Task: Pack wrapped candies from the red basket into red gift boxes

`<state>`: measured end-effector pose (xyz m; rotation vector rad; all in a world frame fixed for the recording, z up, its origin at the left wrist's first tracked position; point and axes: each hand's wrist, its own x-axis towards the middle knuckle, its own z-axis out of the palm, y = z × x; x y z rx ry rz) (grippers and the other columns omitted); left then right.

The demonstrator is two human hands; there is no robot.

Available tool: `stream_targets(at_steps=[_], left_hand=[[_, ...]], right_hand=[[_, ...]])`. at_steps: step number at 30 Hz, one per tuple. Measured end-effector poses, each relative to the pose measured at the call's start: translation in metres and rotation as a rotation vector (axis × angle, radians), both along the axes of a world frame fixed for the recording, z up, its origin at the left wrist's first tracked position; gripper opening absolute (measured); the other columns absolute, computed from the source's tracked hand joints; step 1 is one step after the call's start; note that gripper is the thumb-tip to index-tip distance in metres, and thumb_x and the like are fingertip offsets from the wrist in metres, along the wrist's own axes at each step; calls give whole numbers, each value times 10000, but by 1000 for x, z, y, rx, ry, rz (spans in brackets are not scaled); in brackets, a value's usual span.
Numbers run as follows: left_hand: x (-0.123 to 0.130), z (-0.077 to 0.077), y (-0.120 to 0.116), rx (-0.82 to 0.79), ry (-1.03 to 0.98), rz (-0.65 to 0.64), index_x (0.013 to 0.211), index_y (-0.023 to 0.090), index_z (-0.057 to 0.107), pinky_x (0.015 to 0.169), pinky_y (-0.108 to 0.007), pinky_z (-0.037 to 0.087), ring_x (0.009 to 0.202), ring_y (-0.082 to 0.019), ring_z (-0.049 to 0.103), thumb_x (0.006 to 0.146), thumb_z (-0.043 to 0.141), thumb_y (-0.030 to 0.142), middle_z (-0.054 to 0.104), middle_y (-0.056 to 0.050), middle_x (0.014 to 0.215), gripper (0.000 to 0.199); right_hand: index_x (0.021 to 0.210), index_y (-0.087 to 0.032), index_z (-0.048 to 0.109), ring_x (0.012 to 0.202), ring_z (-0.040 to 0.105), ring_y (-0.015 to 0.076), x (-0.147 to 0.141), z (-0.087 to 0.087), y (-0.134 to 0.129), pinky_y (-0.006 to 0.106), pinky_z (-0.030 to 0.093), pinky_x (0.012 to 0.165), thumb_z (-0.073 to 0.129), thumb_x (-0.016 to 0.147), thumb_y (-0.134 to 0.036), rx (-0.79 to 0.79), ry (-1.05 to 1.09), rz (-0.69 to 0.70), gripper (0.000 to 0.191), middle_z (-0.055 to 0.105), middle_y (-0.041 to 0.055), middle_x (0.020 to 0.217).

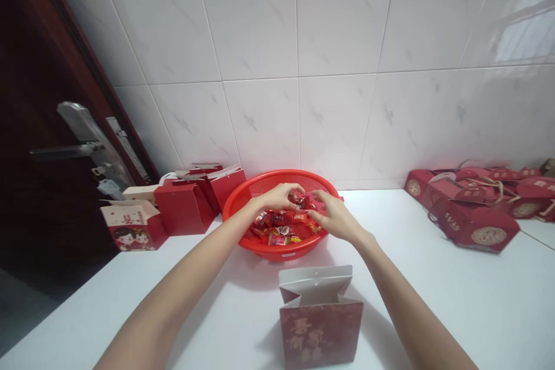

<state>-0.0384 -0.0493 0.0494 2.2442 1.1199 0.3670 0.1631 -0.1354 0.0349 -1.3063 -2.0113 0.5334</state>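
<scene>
A red plastic colander [281,255] holds several wrapped candies [281,231], mostly in red wrappers. My left hand [280,196] reaches over its rim, fingers and thumb curved around a dark red wrapped candy [300,202]. From the other side comes my right hand [336,217], its thumb and fingers bent but apart, close to the same candies; nothing shows clearly between them. Nearer to me, between my forearms, stands an upright dark red paper gift box [321,332] with pale lettering. Its top is unfolded, and the part of the inside that shows is bare.
Left of the colander stand several red gift boxes [184,208] and one with cartoon figures [134,228]. Several closed red boxes [474,225] with handles lie at the right. A tiled wall [260,127] backs the white table [208,312]; a dark door [39,214] is at the left.
</scene>
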Motion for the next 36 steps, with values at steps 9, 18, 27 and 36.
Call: stream_targets(at_steps=[9,18,27,36], left_hand=[[6,9,-13,-230,-336,-85,1128,182,591,743,-330,494,835,-202,665,656,764,239,690,-34,912,506],[6,5,-23,-44,541,25,822,205,648,647,-324,446,724,-247,634,616,804,410,650,-18,737,331],[30,-21,-49,-36,689,-123,1090,251,710,672,-349,520,730,-234,674,681,688,196,634,-118,1275,414],[13,-24,-22,-131,288,-41,631,214,615,540,-267,415,541,-158,522,566,771,223,562,31,572,169]], right_hand=[[802,-196,553,755,632,201,-9,-8,7,286,419,645,528,910,-159,36,-44,-101,117,672,60,791],[790,-200,478,744,581,179,-13,-14,6,269,363,640,537,912,-146,81,-121,-132,146,657,65,835],[829,-177,556,801,608,187,-13,-14,6,271,388,677,536,893,-127,68,-183,-129,85,678,87,894],[811,-181,557,801,602,195,-12,-14,5,277,376,664,526,901,-133,102,-169,-113,106,677,91,891]])
